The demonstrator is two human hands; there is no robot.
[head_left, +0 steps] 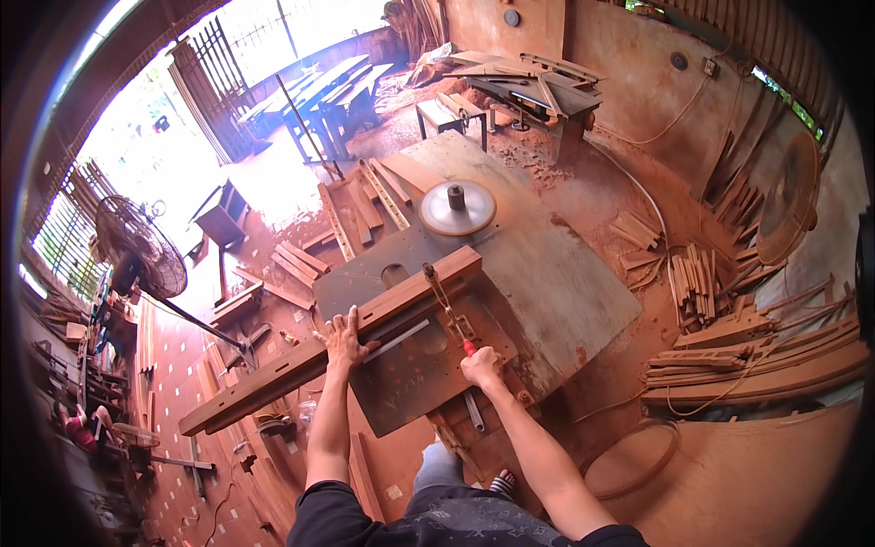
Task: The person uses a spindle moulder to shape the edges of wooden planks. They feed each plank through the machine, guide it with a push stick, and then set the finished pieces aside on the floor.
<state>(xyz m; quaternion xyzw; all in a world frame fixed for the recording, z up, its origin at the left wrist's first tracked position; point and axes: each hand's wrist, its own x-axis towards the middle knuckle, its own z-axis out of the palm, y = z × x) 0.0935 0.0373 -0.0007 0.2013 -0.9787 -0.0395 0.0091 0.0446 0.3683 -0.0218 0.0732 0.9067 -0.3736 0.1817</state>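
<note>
A long brown wooden beam [412, 295] with slots cut in its side lies slantwise across a dusty steel machine table [570, 314]. My left hand [344, 341] rests on the beam near its middle, fingers spread and pressed against the wood. My right hand [483, 367] is closed round the red handle of a metal toggle clamp [456, 319], whose arm reaches over the beam near its far right end. Under the clamp is a dark base plate [401, 390] on the near side of the beam. A pale round disc [439, 215] with a dark central spindle sits beyond the beam.
The beam's left end overhangs the table above the floor. A standing fan [141, 248] is at the left, wood strips [296, 263] lie beyond it. Stacked boards [756, 369] and bundled sticks [695, 284] fill the right side. A board-laden workbench [547, 91] stands at the back.
</note>
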